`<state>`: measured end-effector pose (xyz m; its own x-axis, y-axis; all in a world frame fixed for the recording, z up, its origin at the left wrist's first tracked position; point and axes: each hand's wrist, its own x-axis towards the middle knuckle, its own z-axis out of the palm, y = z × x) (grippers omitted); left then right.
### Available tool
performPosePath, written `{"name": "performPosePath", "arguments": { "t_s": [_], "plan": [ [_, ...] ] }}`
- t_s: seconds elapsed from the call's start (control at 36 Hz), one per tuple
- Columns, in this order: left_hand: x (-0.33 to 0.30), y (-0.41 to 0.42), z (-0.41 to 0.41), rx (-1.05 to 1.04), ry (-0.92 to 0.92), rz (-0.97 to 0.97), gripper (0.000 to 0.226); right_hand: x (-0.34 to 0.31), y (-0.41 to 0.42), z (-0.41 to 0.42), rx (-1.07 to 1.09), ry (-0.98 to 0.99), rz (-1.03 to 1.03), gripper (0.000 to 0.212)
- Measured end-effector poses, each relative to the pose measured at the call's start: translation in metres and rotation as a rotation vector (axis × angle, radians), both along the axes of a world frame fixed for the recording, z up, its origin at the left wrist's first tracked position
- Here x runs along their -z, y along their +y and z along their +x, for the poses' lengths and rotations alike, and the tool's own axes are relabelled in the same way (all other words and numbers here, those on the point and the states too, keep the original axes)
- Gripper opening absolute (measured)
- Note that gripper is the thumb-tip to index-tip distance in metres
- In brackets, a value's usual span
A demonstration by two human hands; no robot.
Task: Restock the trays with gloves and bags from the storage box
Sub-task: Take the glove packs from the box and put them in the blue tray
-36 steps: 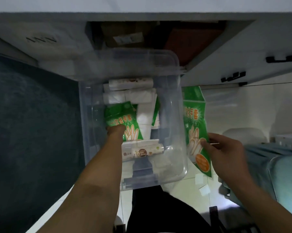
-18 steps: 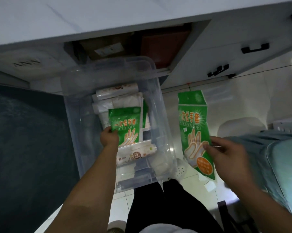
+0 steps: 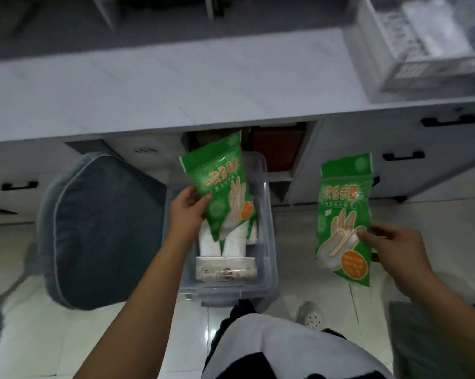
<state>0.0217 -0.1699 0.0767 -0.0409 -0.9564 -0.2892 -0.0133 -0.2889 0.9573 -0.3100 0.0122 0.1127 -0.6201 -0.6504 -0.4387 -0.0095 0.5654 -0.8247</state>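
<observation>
Above the storage box (image 3: 268, 214) beside a chair (image 3: 99, 231), each hand's grip holds a glove pack: left hand (image 3: 187, 207), right hand (image 3: 392, 248).

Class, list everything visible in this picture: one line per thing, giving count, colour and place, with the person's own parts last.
Glove packets: two, green, one in each hand.
Storage box: one, clear, on the floor below the counter.
White rolls: several, white, inside the box.
Chair: one, dark grey-green, left of the box.
Counter: one, pale grey, above the cabinets.
Tray: one, white, on the counter at right.
Left hand: holding a packet over the box.
Right hand: holding the other packet.
</observation>
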Motion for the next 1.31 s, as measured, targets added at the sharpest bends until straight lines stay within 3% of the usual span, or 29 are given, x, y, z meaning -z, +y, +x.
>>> {"name": "performPosePath", "arguments": {
  "t_s": [0.14,0.19,0.28,0.47,0.53,0.69,0.86,1.08,1.31],
  "plan": [
    [-0.040,0.020,-0.031,-0.059,0.103,0.106,0.021,-0.035,0.001,-0.040,-0.089,-0.027,-0.059,0.023],
    [-0.051,0.027,-0.047,-0.093,0.118,0.160,0.031,-0.054,-0.005,-0.051,-0.137,-0.025,-0.086,0.025],
    [-0.066,0.040,-0.074,-0.087,0.174,0.212,0.040,-0.087,-0.012,-0.059,-0.236,-0.049,-0.157,0.014],
    [-0.101,0.069,-0.128,0.101,0.304,0.266,0.041,-0.157,-0.008,-0.080,-0.451,-0.283,-0.434,0.025],
    [-0.108,0.073,-0.135,0.211,0.357,0.256,0.039,-0.157,-0.009,-0.084,-0.477,-0.320,-0.421,0.034],
    [-0.120,0.098,-0.167,0.521,0.509,0.201,0.035,-0.125,0.015,-0.100,-0.416,-0.261,-0.240,0.031],
    [-0.119,0.118,-0.191,0.611,0.494,0.213,0.043,-0.104,0.053,-0.114,-0.357,-0.401,-0.144,0.031],
    [-0.124,0.136,-0.229,0.737,0.503,0.230,0.047,-0.094,0.093,-0.127,-0.181,-0.630,-0.173,0.028],
    [-0.126,0.157,-0.256,0.845,0.509,0.198,0.069,-0.094,0.114,-0.151,-0.001,-0.598,-0.241,0.036]
  ]
}}
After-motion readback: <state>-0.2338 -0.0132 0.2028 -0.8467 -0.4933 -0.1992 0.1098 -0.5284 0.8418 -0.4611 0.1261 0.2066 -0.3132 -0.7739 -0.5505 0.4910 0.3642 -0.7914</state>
